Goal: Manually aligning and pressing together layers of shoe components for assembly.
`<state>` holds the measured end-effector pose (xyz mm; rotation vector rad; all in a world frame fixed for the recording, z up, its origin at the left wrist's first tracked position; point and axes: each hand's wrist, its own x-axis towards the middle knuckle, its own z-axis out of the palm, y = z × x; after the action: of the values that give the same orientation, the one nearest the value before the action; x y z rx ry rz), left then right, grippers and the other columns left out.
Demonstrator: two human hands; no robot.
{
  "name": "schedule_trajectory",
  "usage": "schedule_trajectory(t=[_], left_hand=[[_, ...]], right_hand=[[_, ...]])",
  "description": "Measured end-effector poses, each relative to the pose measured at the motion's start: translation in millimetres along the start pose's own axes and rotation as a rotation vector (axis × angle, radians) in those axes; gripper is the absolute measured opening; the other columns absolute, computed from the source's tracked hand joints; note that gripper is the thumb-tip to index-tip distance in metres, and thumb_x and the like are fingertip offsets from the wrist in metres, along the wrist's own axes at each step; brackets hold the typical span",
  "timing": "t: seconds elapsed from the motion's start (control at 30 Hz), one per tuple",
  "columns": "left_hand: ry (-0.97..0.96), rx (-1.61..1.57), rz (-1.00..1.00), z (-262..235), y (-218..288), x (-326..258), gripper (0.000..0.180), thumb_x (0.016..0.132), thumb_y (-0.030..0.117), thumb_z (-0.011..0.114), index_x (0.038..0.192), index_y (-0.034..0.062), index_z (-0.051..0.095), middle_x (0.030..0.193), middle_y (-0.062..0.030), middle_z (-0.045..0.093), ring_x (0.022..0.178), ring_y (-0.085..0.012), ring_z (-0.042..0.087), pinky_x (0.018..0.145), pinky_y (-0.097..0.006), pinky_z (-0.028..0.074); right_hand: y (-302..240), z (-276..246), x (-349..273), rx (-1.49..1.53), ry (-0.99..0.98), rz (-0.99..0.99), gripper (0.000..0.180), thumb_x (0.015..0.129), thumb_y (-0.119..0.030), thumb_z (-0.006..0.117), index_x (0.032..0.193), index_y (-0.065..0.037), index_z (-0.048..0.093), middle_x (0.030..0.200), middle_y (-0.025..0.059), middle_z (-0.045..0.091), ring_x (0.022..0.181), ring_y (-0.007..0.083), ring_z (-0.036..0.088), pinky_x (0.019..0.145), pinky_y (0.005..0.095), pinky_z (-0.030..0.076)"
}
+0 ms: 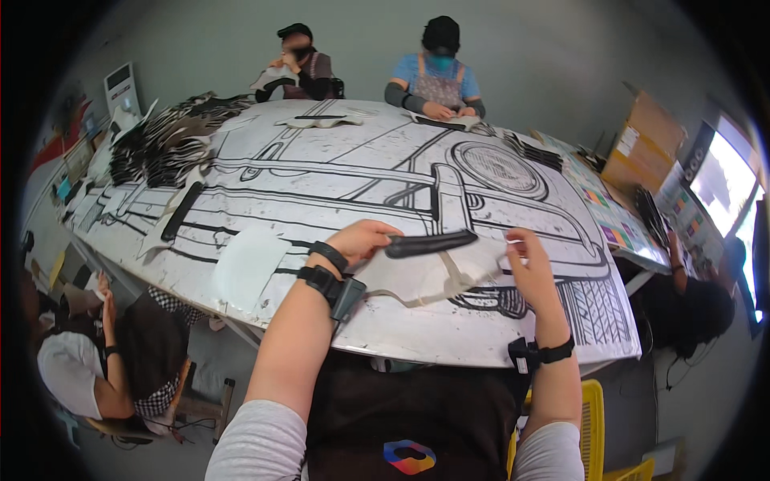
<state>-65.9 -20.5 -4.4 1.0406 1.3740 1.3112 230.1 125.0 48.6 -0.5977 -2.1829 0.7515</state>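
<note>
My left hand (361,240) and my right hand (529,260) hold one flat off-white cut piece (425,276) by its two ends, just above the near edge of the table (337,180). A long black padded strip (431,243) lies along the top edge of that piece, its left end at my left fingers. Both wrists carry black straps. Another white cut piece (247,264) lies flat on the table to the left of my left forearm.
The table top is white with a large black line drawing of a car front. A heap of black and white cut pieces (172,140) sits at the far left. Two people work at the far side, one sits at the lower left, another at the right. A cardboard box (646,144) stands far right.
</note>
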Motion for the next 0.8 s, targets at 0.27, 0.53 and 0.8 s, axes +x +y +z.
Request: schedule_trajectory(t=[0.27,0.53,0.8], left_hand=[[0.049,0.617,-0.018,2,1,2,0.034,0.083,0.006,0.055,0.117,0.0076,0.057,0.089,-0.0076,0.06,0.072,-0.0147,0.056,0.065,-0.027,0.046],[-0.143,0.801,-0.024,-2,22,-21,0.062,0.065,-0.001,0.063,0.124,0.0113,0.053,0.095,-0.0074,0.058,0.09,-0.0204,0.055,0.079,-0.031,0.046],[-0.171,0.775,0.285,0,11,-14,0.061,0.068,-0.013,0.045,0.118,0.0182,0.059,0.102,-0.0074,0.056,0.089,-0.0217,0.054,0.077,-0.029,0.044]], right_hand=[[96,27,25,-0.268,-0.218,0.068,0.037,0.086,-0.016,0.052,0.12,0.0,0.052,0.119,0.0214,0.055,0.112,0.0325,0.053,0.094,0.0368,0.041],[120,21,26,-0.163,-0.196,0.137,0.043,0.087,-0.021,0.053,0.124,0.002,0.049,0.116,0.0223,0.056,0.104,0.0329,0.055,0.09,0.0353,0.043],[118,6,15,-0.446,-0.284,0.172,0.058,0.077,-0.037,0.066,0.124,-0.005,0.053,0.12,0.0164,0.052,0.105,0.0331,0.05,0.091,0.0374,0.042]])
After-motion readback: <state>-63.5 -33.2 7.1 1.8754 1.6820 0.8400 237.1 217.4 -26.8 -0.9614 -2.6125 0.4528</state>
